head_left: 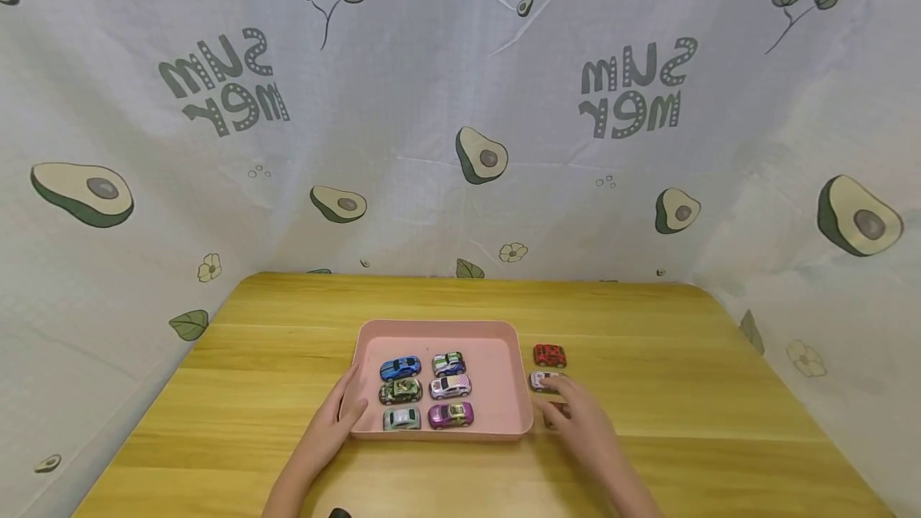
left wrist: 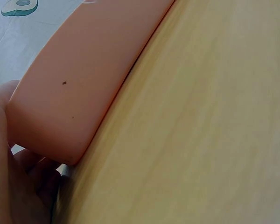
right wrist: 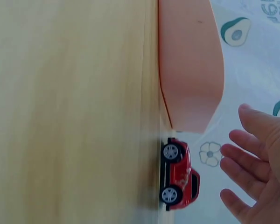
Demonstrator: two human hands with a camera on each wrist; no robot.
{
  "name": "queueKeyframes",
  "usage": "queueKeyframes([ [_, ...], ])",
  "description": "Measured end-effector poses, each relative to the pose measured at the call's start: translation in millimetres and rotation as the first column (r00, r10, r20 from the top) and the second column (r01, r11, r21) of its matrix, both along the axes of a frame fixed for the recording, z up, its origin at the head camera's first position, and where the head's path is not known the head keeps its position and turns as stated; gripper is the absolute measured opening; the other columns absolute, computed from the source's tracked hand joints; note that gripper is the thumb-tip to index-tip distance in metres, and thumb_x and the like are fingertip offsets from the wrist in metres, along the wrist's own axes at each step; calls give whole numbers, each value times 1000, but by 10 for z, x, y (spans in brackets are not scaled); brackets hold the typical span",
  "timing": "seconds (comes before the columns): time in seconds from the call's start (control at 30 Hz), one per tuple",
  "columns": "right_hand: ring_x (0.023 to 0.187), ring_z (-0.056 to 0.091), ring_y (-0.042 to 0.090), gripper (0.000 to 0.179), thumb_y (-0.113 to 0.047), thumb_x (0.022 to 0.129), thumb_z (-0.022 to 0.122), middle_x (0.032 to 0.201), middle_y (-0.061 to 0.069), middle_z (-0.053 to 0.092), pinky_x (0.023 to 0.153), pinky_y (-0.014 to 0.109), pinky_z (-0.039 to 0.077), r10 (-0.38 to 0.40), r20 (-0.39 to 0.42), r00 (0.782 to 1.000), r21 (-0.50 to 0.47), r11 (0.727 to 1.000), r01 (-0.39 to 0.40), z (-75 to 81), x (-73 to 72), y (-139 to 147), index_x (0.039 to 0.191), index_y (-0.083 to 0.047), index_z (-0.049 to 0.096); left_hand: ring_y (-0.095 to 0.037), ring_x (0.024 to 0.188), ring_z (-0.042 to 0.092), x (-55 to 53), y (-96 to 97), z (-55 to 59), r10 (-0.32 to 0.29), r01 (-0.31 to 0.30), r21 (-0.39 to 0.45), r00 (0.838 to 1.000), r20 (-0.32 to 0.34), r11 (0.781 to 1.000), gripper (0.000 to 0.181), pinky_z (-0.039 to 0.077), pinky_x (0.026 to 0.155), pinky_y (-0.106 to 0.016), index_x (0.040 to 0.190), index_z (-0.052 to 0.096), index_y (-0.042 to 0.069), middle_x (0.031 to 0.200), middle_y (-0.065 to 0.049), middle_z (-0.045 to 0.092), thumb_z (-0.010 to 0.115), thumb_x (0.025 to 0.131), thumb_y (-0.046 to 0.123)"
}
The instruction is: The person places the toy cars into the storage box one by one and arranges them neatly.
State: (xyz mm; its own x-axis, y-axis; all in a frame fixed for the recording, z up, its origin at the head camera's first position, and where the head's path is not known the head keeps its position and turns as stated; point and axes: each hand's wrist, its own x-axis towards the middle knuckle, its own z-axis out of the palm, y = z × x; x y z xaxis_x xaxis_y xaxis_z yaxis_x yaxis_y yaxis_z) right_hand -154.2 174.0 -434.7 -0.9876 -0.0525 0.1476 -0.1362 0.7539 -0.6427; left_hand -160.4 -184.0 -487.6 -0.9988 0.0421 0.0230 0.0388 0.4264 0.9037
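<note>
A shallow pink tray (head_left: pixel 496 414) stands on the table with several toy cars inside, in two columns. Among them are a blue car (head_left: pixel 400 368), a camouflage car (head_left: pixel 400 391) and a purple car (head_left: pixel 451 415). My left hand (head_left: pixel 332 424) grips the tray's left side near its front corner, thumb at the rim. To the right of the tray, my right hand (head_left: pixel 581 424) hovers with fingers spread, holding nothing. Under it lies a red car (right wrist: pixel 179 173), partly covered in the head view. Beyond it are a white car (head_left: pixel 544 380) and a spotted red car (head_left: pixel 550 355).
The wooden table (head_left: pixel 647 342) extends on both sides of the tray. A pale curtain (head_left: pixel 403 102) printed with avocados hangs behind it and along the sides. A small dark object (head_left: pixel 340 513) shows at the bottom edge of the head view.
</note>
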Motion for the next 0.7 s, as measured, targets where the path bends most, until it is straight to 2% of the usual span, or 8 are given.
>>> queueKeyframes([
  [0.03, 107, 59, 28, 33, -20, 83, 65, 121, 10, 58, 84, 33, 54, -8, 25, 1000, -8, 1000, 8, -1, 11, 21, 114, -8, 61, -37, 138, 17, 0, 1, 1, 0, 0, -1, 1000, 0, 1000, 61, 16, 111, -56, 145, 23, 20, 150, -14, 22, 50, 92, 37],
  [0.13, 106, 59, 27, 33, -19, 83, 65, 121, 10, 58, 86, 36, 53, -26, 49, 998, 6, 1000, 25, -12, 44, 83, 114, -9, 60, -37, 138, 17, -1, 3, 4, 0, 0, 0, 1000, 3, 1000, 61, 16, 111, -56, 145, 23, 20, 150, -14, 21, 49, 92, 37],
  [0.23, 107, 58, 30, 33, -17, 80, 67, 116, 12, 60, 92, 45, 48, -9, -6, 1000, 67, 998, 10, -40, 73, 139, 112, -8, 62, -37, 138, 17, -1, 3, 0, 0, 0, -1, 1000, 1, 1000, 61, 16, 112, -56, 145, 23, 19, 150, -15, 21, 49, 92, 37],
  [0.37, 102, 58, 29, 34, -15, 75, 71, 107, 12, 63, 91, 48, 47, 24, -94, 995, 141, 990, -11, -105, 115, 209, 107, -5, 64, -37, 138, 17, -2, -1, -9, 1, -1, 2, 1000, -1, 1000, 61, 16, 111, -56, 145, 23, 19, 150, -15, 21, 49, 92, 36],
  [0.57, 106, 56, 32, 40, -17, 74, 71, 112, 13, 61, 93, 52, 44, 37, -88, 995, 155, 988, -23, -201, 176, 298, 112, -6, 62, -37, 138, 16, -5, -3, -8, -1, 1, 11, 1000, 5, 1000, 62, 16, 112, -55, 145, 23, 19, 151, -14, 21, 50, 92, 37],
  [0.7, 107, 56, 32, 42, -16, 72, 73, 113, 13, 61, 92, 53, 44, 43, -126, 991, 155, 988, -23, -256, 185, 340, 111, -6, 62, -35, 139, 15, -1, -5, -6, -1, 0, 28, 1000, 10, 1000, 61, 14, 113, -54, 145, 24, 21, 151, -12, 21, 50, 92, 37],
])
